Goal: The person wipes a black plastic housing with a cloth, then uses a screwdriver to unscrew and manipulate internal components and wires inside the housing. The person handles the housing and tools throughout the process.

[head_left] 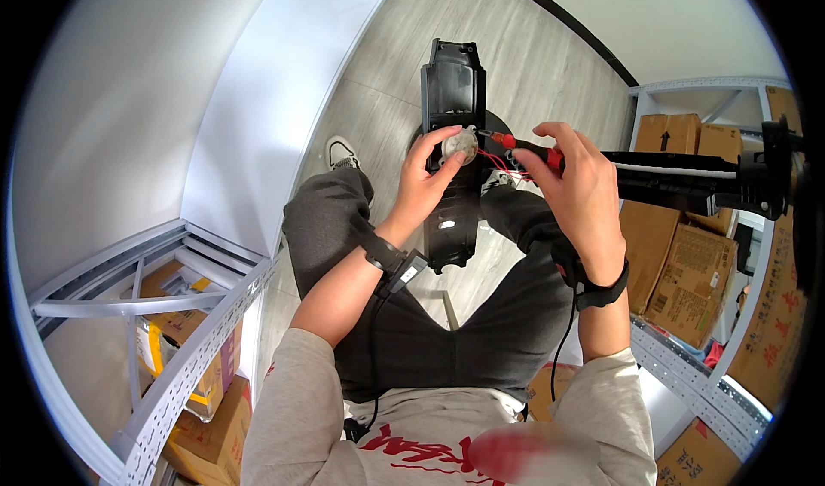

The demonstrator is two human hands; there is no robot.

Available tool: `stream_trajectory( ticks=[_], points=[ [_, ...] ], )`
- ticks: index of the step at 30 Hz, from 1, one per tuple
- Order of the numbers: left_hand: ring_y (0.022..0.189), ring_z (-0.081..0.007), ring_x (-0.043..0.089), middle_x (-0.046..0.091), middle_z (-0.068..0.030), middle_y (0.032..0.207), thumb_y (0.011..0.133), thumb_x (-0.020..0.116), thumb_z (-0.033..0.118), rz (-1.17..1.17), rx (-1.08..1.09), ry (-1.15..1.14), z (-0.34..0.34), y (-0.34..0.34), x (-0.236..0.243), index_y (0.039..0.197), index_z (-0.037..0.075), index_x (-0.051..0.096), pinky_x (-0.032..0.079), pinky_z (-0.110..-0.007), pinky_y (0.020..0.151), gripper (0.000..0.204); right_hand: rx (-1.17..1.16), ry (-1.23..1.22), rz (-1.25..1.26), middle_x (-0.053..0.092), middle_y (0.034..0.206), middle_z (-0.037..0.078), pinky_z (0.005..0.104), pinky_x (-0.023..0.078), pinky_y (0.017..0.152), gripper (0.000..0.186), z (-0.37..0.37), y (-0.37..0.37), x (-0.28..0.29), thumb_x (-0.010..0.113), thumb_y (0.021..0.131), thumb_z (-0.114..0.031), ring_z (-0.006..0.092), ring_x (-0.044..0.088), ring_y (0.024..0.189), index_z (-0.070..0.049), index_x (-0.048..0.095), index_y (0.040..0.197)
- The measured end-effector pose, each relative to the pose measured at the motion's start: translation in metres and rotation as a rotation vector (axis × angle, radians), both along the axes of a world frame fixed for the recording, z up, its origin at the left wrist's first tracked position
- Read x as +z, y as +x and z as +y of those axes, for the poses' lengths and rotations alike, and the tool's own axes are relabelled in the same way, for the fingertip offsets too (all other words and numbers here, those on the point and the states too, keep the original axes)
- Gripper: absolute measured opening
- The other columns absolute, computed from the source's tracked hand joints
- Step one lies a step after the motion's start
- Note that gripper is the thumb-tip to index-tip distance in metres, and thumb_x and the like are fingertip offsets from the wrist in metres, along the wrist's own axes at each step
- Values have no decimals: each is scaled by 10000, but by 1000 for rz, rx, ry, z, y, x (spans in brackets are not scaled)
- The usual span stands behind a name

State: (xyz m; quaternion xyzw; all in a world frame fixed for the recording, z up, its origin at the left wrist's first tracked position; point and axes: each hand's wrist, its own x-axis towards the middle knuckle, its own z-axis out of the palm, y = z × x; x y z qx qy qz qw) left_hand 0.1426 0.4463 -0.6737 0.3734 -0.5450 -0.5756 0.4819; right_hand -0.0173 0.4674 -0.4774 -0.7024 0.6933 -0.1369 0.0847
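Observation:
My left hand [421, 183] grips a small round, pale disc-shaped part [460, 146] between thumb and fingers. Thin red wires [505, 167] run from beside it toward the right. The disc is over a long black plastic housing [453, 91], which lies lengthwise in front of me. In my right hand [584, 189] is a red-and-black screwdriver [531, 148], held nearly level with its shaft pointing left. Its tip reaches the upper right edge of the disc; whether it sits on a screw is too small to tell.
Under the housing shows a dark round seat [497, 125] between my legs. A long black part with a white strip [666, 171] extends from the right. Metal shelving with cardboard boxes [687, 284] stands right; another metal rack [198, 323] with boxes is at left. A white panel [266, 82] rises at left.

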Motion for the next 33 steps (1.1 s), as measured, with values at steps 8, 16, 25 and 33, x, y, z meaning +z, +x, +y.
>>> stream_trajectory(
  ticks=[8,16,25,33],
  points=[
    [1200,-158,535,603,-67,1273,928,655,94,-23,6,-12,0,1,6,1273,26,575,383,-295,1036,361,6,5,91,650,740,128,365,510,554,237,1,-1,1,743,835,-175,293,656,631,-18,601,940],
    [1147,-192,568,629,-81,1220,904,675,97,15,64,-13,0,-3,4,1241,34,601,406,-309,1000,351,11,53,-14,668,745,136,369,503,543,240,-1,4,10,731,855,-208,297,663,632,-31,590,937],
    [1175,-173,546,611,-74,1251,922,665,114,22,41,14,1,-2,-1,1262,36,585,389,-304,1023,358,-33,27,170,645,696,116,365,491,526,271,3,-6,-2,745,844,-244,281,645,596,-43,586,931],
    [1200,-150,525,596,-67,1279,935,658,121,2,10,12,1,0,5,1282,31,569,374,-295,1041,369,51,-49,40,660,745,124,359,502,538,243,2,-1,4,734,848,-202,278,656,618,-30,585,931]
  ],
)
